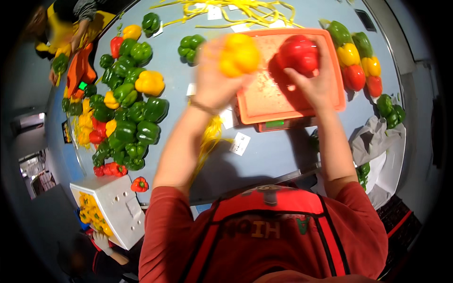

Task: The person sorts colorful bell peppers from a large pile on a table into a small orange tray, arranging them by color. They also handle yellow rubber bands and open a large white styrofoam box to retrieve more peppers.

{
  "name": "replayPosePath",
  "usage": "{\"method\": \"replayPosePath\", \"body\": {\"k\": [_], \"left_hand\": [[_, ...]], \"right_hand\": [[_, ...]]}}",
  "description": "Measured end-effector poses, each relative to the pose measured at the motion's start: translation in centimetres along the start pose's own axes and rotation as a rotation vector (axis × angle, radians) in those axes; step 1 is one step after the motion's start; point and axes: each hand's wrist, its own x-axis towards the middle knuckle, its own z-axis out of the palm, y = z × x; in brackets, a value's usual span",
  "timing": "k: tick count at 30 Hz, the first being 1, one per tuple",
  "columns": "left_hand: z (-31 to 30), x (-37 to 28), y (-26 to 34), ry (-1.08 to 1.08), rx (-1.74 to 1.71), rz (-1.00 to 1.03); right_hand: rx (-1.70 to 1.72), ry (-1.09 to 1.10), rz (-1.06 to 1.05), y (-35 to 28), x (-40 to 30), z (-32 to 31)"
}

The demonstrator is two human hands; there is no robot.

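Observation:
My left hand [219,76] holds a yellow bell pepper [239,55] over the left edge of an orange plastic tray [262,102]; hand and pepper are blurred. Over the tray's right part, my right hand [316,79] grips a red bell pepper [299,53], its shadow falling on the tray. The tray is wet and rests on a weighing scale [288,123] with a green display. A green bell pepper [190,47] lies just left of my left hand. Below that hand are yellow strips [210,138] and a white printed label [240,143].
Many green, yellow and red peppers [125,132] cover the left. Rows of peppers [350,55] lie right of the tray, with yellow strips [247,10] beyond it. A white foam box [120,208] stands lower left, a lined white container [393,166] at right. Co-workers' hands [102,242] are at the left.

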Motion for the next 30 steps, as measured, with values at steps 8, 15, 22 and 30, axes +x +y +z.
{"method": "replayPosePath", "body": {"k": [8,15,22,30], "left_hand": [[3.2,1.9,-1.0,-0.071,-0.203,-0.035],[-2.8,4.8,-15.0,0.002,0.534,-0.278],[-3.2,3.8,-8.3,0.324,0.011,-0.161],[5.1,-3.6,10.8,-0.285,0.247,0.524]], "right_hand": [[-0.014,-0.079,0.004,2.2,0.2,-2.7],[0.147,-0.036,0.105,1.6,-2.1,-6.2],[0.202,0.092,0.222,1.0,-6.3,-10.5],[0.348,0.073,0.214,0.6,-8.2,-10.8]]}}
